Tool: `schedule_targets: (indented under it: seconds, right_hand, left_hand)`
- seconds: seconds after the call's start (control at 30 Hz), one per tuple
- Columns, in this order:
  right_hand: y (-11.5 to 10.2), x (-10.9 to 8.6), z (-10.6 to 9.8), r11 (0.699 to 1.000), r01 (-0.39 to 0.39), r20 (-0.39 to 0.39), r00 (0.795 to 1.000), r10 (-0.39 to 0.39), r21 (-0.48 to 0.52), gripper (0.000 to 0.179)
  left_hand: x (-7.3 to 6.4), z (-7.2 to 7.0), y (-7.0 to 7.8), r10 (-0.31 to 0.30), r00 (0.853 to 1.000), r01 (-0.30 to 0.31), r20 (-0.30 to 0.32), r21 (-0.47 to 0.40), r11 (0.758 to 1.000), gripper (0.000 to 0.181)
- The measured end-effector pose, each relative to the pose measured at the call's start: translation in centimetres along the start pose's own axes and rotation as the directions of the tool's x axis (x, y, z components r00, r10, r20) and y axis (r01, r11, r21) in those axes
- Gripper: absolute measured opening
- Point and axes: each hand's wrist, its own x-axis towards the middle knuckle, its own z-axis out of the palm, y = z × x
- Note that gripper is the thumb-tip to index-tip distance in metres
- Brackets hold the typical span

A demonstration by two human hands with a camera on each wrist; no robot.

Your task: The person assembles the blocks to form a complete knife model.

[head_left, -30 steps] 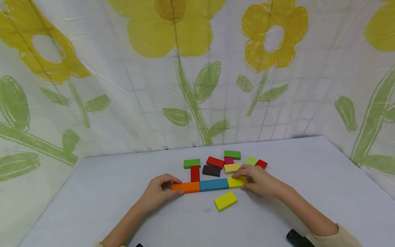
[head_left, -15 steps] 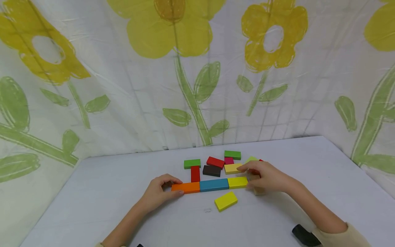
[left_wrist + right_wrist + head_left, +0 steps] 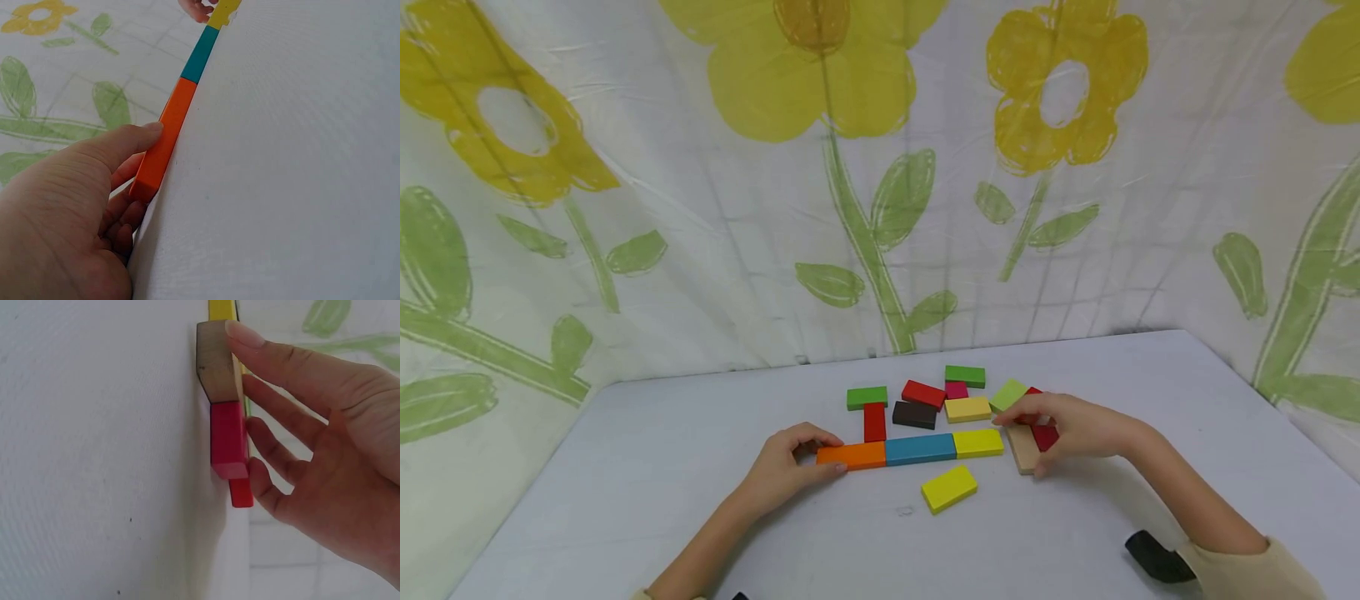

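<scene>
My left hand pinches the left end of an orange block, thumb on the near side, fingers on the far side. Touching it in a straight row lie a blue block and a yellow block. Right of the row, my right hand holds a plain wooden block between its thumb at the near end and a fingertip at the far end. A crimson block sits beside the wooden one, partly hidden by the hand in the head view.
A loose yellow block lies nearer than the row. Behind stand a red block, a dark brown block, a pale yellow block, a light green block and several others. A flowered curtain hangs behind the white table.
My right hand has let go of the row's yellow block and moved right to the wooden block. The left hand stays on the orange block, and the row has not visibly shifted.
</scene>
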Motion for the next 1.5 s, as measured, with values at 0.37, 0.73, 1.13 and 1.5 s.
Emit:
schedule_targets:
  seconds: [0.37,0.73,1.13,1.5]
  right_hand:
    - [1.3,-0.4,-0.6,1.0,0.012,0.028,1.0,-0.013,0.026,0.051]
    - [2.6,-0.6,-0.3,0.994,0.102,-0.037,0.994,-0.101,0.037,0.034]
    - [2.7,-0.8,-0.2,0.999,0.052,-0.078,0.996,-0.052,-0.001,0.024]
    - [2.8,-0.7,-0.3,1.0,0.009,-0.145,0.989,-0.011,-0.01,0.021]
  left_hand:
    - [0.0,0.1,0.0,0.0,1.0,0.001,-0.009,0.016,1.0,0.022]
    - [0.0,0.2,-0.3,-0.006,1.0,0.006,-0.003,0.018,1.0,0.022]
    - [0.1,0.4,-0.5,-0.003,1.0,0.003,0.006,0.019,1.0,0.022]
    - [0.1,0.2,-0.6,0.003,1.0,-0.003,0.002,0.016,1.0,0.022]
